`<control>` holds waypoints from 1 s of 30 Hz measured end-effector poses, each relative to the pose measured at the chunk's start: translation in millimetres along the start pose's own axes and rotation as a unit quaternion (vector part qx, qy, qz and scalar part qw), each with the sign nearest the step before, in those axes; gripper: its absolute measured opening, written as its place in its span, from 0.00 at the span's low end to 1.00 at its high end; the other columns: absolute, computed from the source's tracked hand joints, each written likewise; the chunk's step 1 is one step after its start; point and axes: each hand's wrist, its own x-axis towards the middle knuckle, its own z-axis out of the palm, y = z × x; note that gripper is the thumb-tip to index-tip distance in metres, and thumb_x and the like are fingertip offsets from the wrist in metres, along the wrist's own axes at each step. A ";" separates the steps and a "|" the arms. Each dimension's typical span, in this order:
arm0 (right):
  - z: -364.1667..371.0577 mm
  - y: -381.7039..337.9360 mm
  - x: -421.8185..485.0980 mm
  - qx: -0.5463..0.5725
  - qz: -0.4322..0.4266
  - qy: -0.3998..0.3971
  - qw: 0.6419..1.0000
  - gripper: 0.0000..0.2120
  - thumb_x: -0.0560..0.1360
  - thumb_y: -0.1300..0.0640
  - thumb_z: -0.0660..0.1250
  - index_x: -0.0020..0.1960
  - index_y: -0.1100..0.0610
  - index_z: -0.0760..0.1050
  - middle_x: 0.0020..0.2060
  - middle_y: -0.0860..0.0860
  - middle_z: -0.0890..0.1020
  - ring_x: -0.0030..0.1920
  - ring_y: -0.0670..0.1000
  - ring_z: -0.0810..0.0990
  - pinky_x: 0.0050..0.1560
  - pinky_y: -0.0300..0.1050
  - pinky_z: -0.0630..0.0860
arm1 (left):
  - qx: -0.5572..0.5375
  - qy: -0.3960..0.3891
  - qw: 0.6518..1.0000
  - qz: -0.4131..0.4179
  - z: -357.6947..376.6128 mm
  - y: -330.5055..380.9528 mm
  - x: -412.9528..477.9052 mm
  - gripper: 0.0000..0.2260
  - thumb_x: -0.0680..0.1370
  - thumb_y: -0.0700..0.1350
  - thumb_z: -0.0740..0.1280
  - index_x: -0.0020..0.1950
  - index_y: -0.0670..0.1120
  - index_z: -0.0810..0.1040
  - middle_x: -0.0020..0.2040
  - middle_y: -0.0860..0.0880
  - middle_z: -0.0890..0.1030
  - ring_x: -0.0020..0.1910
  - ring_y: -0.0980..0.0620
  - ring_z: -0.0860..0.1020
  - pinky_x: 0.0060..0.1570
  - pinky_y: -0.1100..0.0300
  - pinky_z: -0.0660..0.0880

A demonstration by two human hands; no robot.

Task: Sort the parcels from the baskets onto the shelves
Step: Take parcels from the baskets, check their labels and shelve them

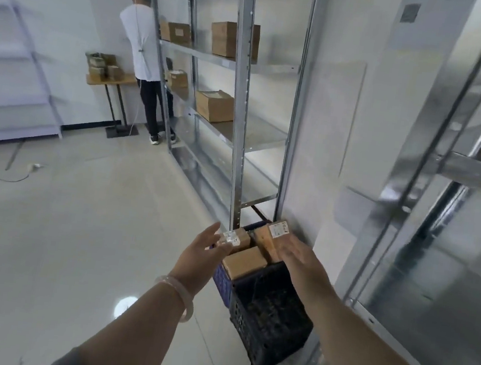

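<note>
Shelf rack [241, 91]: bare metal, running along the wall from my 12 o'clock toward 11. Shelved parcels [223, 39] stand on its upper tiers.
Near rack [445, 183]: at my 2 o'clock, close and blurred.
Other person [142, 46]: at 11 o'clock, back to me, standing at the far end of the shelf rack.
Black basket [270, 322]: on the floor at my 5 o'clock, between the two racks.
Blue basket [222, 283]: just behind the black basket and touching it, at the foot of the rack upright.
Basket parcels [243, 261]: three brown cartons in the blue basket. One lies flat, a tilted one with a white label [277, 228] sits at its 1 o'clock, and a small one at its 11.
Right hand [299, 259]: released, fingers spread, over the tilted carton. I cannot tell if it touches.
Left hand [203, 253]: released, palm turned inward, fingertips at the small carton. Whether they touch is too blurred to tell.
Bracelet [177, 293]: pale, on my left wrist.
</note>
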 end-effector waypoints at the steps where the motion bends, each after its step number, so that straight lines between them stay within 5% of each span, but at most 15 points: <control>1: 9.9 -4.0 18.4 0.011 0.013 0.015 1.000 0.24 0.80 0.40 0.58 0.74 0.46 0.64 0.67 0.47 0.71 0.69 0.52 0.68 0.67 0.51 0.62 | 0.004 -0.011 1.000 -0.002 -10.3 -3.3 23.1 0.24 0.80 0.50 0.65 0.76 0.56 0.64 0.70 0.51 0.73 0.63 0.53 0.72 0.65 0.50 0.71; 3: 32.7 -14.7 52.0 0.016 0.033 0.024 0.999 0.27 0.79 0.37 0.58 0.74 0.45 0.64 0.68 0.46 0.71 0.67 0.51 0.69 0.65 0.50 0.64 | 0.009 -0.034 0.999 -0.005 -32.2 -7.0 68.6 0.24 0.81 0.49 0.64 0.76 0.56 0.64 0.70 0.51 0.72 0.60 0.54 0.72 0.59 0.56 0.73; 6: 65.0 -25.2 96.3 0.022 0.046 0.035 0.998 0.22 0.79 0.39 0.58 0.71 0.45 0.66 0.62 0.47 0.73 0.59 0.48 0.71 0.53 0.42 0.64 | 0.020 -0.062 0.998 -0.003 -58.6 -9.2 134.1 0.25 0.80 0.50 0.65 0.76 0.56 0.63 0.71 0.51 0.71 0.61 0.54 0.71 0.63 0.55 0.71; 14: 76.2 1.1 182.3 0.014 0.135 0.097 0.986 0.25 0.80 0.40 0.57 0.74 0.46 0.63 0.69 0.46 0.69 0.71 0.52 0.65 0.74 0.56 0.59 | 0.047 -0.161 0.985 -0.023 -46.4 -24.6 259.3 0.25 0.81 0.51 0.64 0.77 0.55 0.62 0.72 0.51 0.70 0.60 0.56 0.70 0.65 0.55 0.69; 18: 73.5 28.3 241.4 0.010 0.192 0.137 0.972 0.25 0.81 0.41 0.56 0.75 0.49 0.62 0.73 0.49 0.67 0.73 0.54 0.64 0.74 0.57 0.59 | 0.077 -0.181 0.980 -0.028 -34.7 -32.4 330.2 0.24 0.81 0.50 0.63 0.77 0.54 0.61 0.74 0.50 0.69 0.66 0.53 0.70 0.60 0.61 0.65; 23: 69.1 42.5 329.4 0.017 0.224 0.139 0.964 0.25 0.81 0.42 0.56 0.75 0.49 0.61 0.73 0.49 0.67 0.73 0.54 0.64 0.74 0.56 0.59 | 0.103 -0.184 0.976 -0.055 -19.2 -32.2 423.0 0.24 0.81 0.51 0.64 0.76 0.55 0.63 0.74 0.50 0.68 0.70 0.49 0.68 0.64 0.56 0.67; 26: 64.7 43.2 383.2 0.032 0.228 0.136 0.964 0.26 0.80 0.41 0.58 0.75 0.49 0.62 0.67 0.44 0.70 0.70 0.52 0.67 0.71 0.51 0.61 | 0.116 -0.188 0.974 -0.057 -9.4 -31.8 477.4 0.24 0.81 0.50 0.63 0.76 0.56 0.62 0.74 0.52 0.68 0.68 0.52 0.69 0.60 0.59 0.65; 30: 68.3 50.6 441.8 0.033 0.228 0.135 0.964 0.20 0.82 0.44 0.56 0.72 0.48 0.65 0.61 0.40 0.70 0.64 0.48 0.69 0.66 0.44 0.61 | 0.123 -0.207 0.967 -0.084 -0.4 -49.6 537.7 0.24 0.81 0.50 0.63 0.76 0.56 0.62 0.74 0.52 0.68 0.72 0.49 0.67 0.67 0.55 0.64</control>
